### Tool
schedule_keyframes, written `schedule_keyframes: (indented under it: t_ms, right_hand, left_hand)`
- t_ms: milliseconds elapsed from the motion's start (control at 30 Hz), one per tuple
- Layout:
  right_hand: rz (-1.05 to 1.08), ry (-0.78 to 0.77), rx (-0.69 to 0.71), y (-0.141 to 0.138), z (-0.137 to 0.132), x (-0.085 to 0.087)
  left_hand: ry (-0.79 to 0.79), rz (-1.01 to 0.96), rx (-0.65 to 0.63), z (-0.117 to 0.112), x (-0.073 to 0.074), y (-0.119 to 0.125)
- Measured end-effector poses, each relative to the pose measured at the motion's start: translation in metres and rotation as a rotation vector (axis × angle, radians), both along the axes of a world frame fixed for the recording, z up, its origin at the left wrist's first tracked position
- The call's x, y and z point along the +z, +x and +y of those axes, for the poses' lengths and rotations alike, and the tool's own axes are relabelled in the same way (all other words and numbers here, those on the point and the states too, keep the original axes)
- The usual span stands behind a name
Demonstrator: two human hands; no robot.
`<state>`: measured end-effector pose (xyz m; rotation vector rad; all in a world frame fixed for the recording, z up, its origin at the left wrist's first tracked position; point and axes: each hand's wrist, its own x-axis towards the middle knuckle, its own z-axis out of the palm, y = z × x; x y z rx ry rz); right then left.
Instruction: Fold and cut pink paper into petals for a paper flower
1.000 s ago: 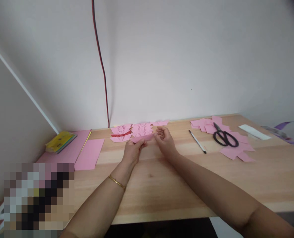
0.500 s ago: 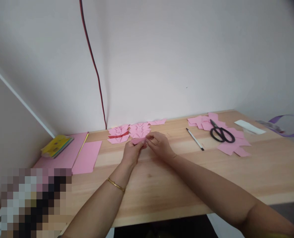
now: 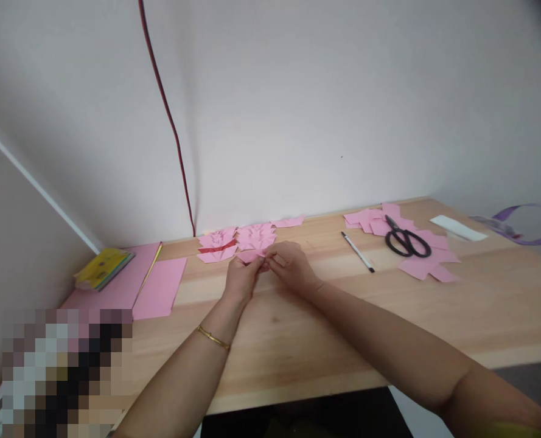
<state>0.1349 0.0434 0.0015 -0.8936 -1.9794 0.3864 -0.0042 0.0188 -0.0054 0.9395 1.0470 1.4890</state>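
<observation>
A small piece of pink paper point(image 3: 249, 256) is pinched between my two hands above the wooden table. My left hand point(image 3: 241, 280) grips its near side with the thumb on top. The fingertips of my right hand point(image 3: 290, 264) close on its right end, touching my left fingertips. Part of the paper is hidden behind my fingers. Just beyond my hands lie folded pink paper pieces point(image 3: 255, 236) in rows, with a second group point(image 3: 217, 240) beside them that has a red strip point(image 3: 218, 247) across it.
To the right lie a white pen point(image 3: 358, 252), black-handled scissors point(image 3: 407, 240) on loose pink cutouts point(image 3: 428, 267), a white strip point(image 3: 458, 228) and a purple ribbon point(image 3: 530, 210). At left are pink sheets point(image 3: 159, 289), a yellow pencil point(image 3: 148, 274) and a yellow packet point(image 3: 101, 267). The wall borders the table's back.
The pink paper in my hands now shows more above my left thumb. My fingers have shifted slightly, and the whole view has tilted a little.
</observation>
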Motion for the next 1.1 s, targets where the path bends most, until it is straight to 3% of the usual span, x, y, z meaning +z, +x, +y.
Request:
schedule_keyframes:
  t_ms: [267, 433, 667, 867, 1100]
  right_hand:
    - [0.187, -0.142, 0.084, -0.001, -0.002, 0.001]
    - [0.297, -0.269, 0.110, -0.002, -0.002, -0.001]
    - [0.118, -0.018, -0.015, 0.002, -0.001, 0.001]
    - [0.181, -0.013, 0.049, 0.002, -0.002, 0.002]
    - [0.192, 0.057, 0.039, 0.002, 0.002, 0.002]
  left_hand:
    - [-0.043, 0.089, 0.066, -0.006, 0.014, 0.004]
    - [-0.037, 0.080, 0.038, -0.007, 0.017, 0.006]
    - [-0.034, -0.008, -0.090, -0.005, 0.008, 0.002]
    - [-0.072, -0.069, -0.161, -0.008, 0.009, 0.000]
    - [-0.017, 0.023, -0.077, -0.007, 0.011, 0.000]
